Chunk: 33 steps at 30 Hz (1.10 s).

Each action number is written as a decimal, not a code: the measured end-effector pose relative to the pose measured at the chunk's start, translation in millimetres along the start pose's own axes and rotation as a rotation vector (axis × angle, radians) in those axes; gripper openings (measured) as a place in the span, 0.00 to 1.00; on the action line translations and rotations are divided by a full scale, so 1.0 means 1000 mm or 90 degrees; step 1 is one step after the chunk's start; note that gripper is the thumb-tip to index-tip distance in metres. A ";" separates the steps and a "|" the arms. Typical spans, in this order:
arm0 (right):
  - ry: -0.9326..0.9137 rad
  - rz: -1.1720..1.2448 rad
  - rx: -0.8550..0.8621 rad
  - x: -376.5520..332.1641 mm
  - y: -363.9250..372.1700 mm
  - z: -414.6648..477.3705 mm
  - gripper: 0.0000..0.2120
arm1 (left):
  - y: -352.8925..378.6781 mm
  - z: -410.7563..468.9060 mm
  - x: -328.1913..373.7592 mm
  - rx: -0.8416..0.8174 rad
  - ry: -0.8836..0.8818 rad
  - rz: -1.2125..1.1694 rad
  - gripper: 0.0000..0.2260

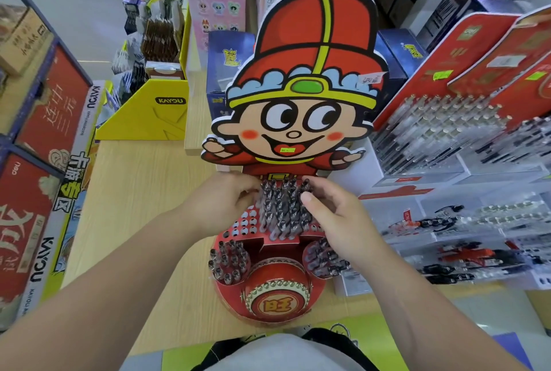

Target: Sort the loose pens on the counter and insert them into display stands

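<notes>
Stationery shop interior, cartoon pen display stand (293,138) with price sticker (371,80), tiered acrylic pen racks (447,144) right, boxed merchandise (44,120) left, pale wooden counter (143,191).

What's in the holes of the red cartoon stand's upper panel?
A dense block of pens fills the middle; holes at left stand empty. The left hand and right hand cover the block's edges, so anything beneath them is hidden.
</notes>
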State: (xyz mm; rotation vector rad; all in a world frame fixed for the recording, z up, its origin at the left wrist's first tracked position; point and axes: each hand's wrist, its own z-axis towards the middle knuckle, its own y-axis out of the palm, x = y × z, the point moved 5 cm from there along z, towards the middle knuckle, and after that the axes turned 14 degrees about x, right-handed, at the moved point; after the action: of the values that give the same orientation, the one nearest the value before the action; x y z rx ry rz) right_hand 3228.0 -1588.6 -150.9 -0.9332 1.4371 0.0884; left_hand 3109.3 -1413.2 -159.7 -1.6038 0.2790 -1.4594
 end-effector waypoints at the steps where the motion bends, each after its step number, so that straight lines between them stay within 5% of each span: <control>1: 0.003 0.003 -0.002 0.001 0.000 0.000 0.21 | 0.000 -0.001 0.001 0.000 -0.020 -0.016 0.13; 6: 0.013 0.024 0.000 0.003 -0.002 0.000 0.17 | -0.001 -0.016 0.001 0.085 -0.173 -0.197 0.11; 11: 0.075 0.094 0.038 0.007 0.001 0.006 0.16 | 0.001 -0.012 0.012 0.143 -0.201 -0.169 0.10; 24: 0.131 0.117 0.046 0.003 0.005 0.011 0.07 | 0.005 -0.020 0.011 0.121 -0.308 -0.228 0.10; 33: 0.098 0.080 0.082 -0.007 0.004 0.008 0.12 | 0.005 -0.028 0.012 0.097 -0.345 -0.264 0.12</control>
State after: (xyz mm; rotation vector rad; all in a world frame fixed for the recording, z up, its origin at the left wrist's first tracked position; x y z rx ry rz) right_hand 3231.2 -1578.0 -148.3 -0.7565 1.6243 0.0168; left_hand 3090.1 -1437.7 -159.0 -1.9265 -0.4881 -1.2343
